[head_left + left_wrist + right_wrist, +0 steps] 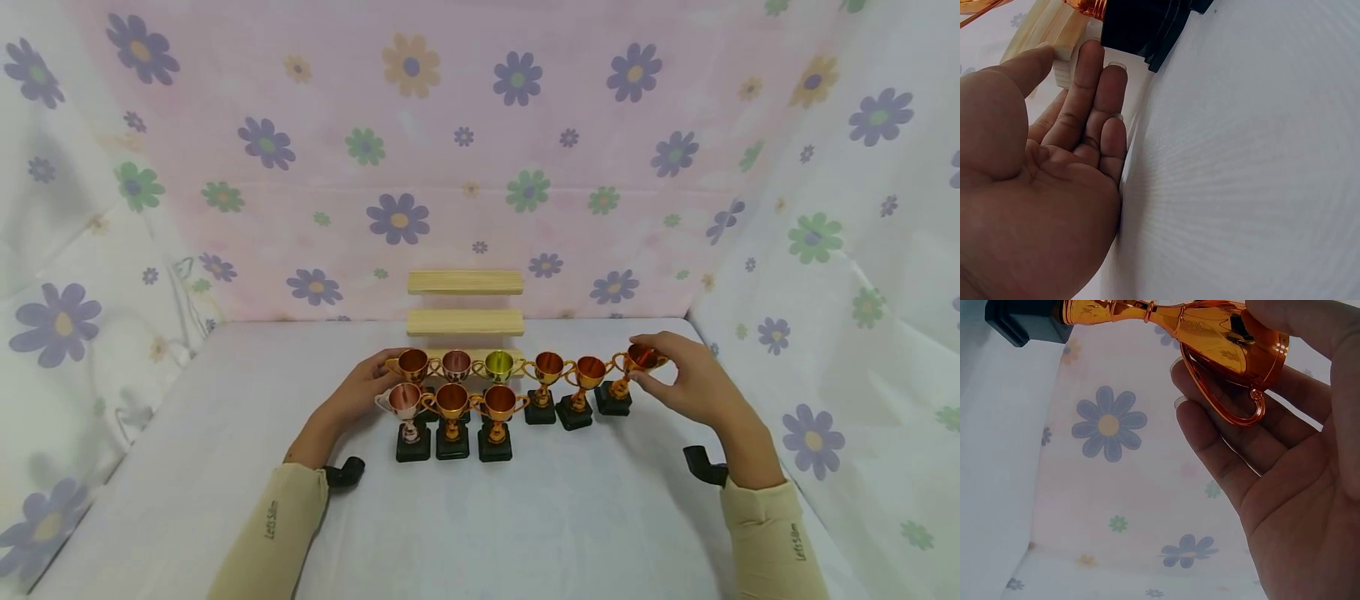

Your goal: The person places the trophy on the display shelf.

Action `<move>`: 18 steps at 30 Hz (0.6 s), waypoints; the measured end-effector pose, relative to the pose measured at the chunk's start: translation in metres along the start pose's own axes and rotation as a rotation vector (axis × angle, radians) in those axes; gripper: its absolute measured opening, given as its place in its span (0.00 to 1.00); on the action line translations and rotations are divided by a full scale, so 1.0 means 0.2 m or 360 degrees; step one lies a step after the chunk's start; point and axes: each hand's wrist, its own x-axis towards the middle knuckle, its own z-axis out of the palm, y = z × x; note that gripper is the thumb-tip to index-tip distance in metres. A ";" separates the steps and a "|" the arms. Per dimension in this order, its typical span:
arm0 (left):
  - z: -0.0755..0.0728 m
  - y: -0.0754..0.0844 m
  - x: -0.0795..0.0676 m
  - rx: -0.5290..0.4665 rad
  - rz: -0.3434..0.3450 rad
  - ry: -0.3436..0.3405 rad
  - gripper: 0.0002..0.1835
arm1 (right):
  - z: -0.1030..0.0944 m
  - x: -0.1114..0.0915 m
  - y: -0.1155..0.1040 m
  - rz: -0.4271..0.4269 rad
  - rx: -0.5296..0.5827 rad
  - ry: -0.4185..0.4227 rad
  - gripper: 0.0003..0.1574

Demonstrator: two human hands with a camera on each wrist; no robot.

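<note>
My right hand [693, 379] pinches the cup of a small orange-gold trophy [642, 358] between thumb and fingers. In the right wrist view this trophy [1229, 344] has a curved handle and a black base. To its left stand two more orange-gold trophies [590, 372]. Beside the back-left trophy [413, 367] is my left hand [367, 383]. The left wrist view shows its fingers [1072, 119] fairly straight, with the thumb by the end of a wooden strip [1069, 31]. Whether it touches that trophy is hidden. A pinkish-silver trophy [405, 400] stands in front of this hand.
Pale wooden steps [465, 322] rise behind the trophies. A pinkish trophy [457, 364] and a yellow-green one [498, 364] stand in the back row, two orange-gold trophies [453, 402] in front. White cloth [562, 517] covers the table; flowered cloth [465, 167] encloses it.
</note>
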 end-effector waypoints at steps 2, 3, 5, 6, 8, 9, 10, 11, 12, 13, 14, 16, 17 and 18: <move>0.00 -0.01 0.00 0.0007 0.0007 0.0002 0.26 | -0.01 0.00 0.00 0.0019 -0.0006 -0.0004 0.32; 0.00 -0.01 0.01 0.0010 0.0011 -0.0002 0.25 | -0.01 0.00 0.00 0.0029 -0.0008 -0.0007 0.32; 0.00 -0.01 0.00 0.0021 0.0014 -0.0005 0.26 | -0.02 0.01 0.00 0.0039 -0.0019 -0.0008 0.32; 0.00 -0.01 0.01 0.0018 0.0011 -0.0002 0.26 | -0.02 0.01 0.00 0.0038 -0.0029 -0.0006 0.32; 0.00 -0.01 0.01 0.0022 0.0000 0.0006 0.25 | -0.02 0.02 0.01 0.0028 -0.0038 0.0001 0.31; 0.00 0.00 0.00 0.0018 -0.0004 0.0006 0.25 | -0.03 0.03 0.01 0.0019 -0.0040 0.0008 0.31; 0.00 0.00 0.00 0.0020 -0.0013 0.0015 0.25 | -0.03 0.04 0.01 0.0010 -0.0042 0.0014 0.31; 0.00 0.00 0.00 0.0033 -0.0009 0.0017 0.25 | -0.03 0.05 0.01 0.0005 -0.0047 0.0015 0.31; 0.01 0.00 0.00 0.0035 -0.0014 0.0021 0.25 | -0.04 0.06 0.01 0.0002 -0.0049 0.0015 0.31; 0.01 0.00 0.00 0.0039 -0.0013 0.0014 0.25 | -0.05 0.07 0.02 0.0004 -0.0048 0.0012 0.31; 0.01 0.01 0.00 0.0031 -0.0017 0.0013 0.25 | -0.05 0.08 0.02 0.0008 -0.0050 0.0007 0.31; 0.01 0.01 0.00 0.0026 -0.0006 0.0001 0.26 | -0.07 0.11 0.01 0.0019 -0.0053 -0.0011 0.31; 0.01 0.02 0.00 0.0027 -0.0003 -0.0004 0.25 | -0.08 0.13 0.01 0.0022 -0.0056 -0.0022 0.31; 0.01 0.02 0.00 0.0015 -0.0012 -0.0002 0.25 | -0.10 0.14 0.00 0.0020 -0.0053 -0.0030 0.31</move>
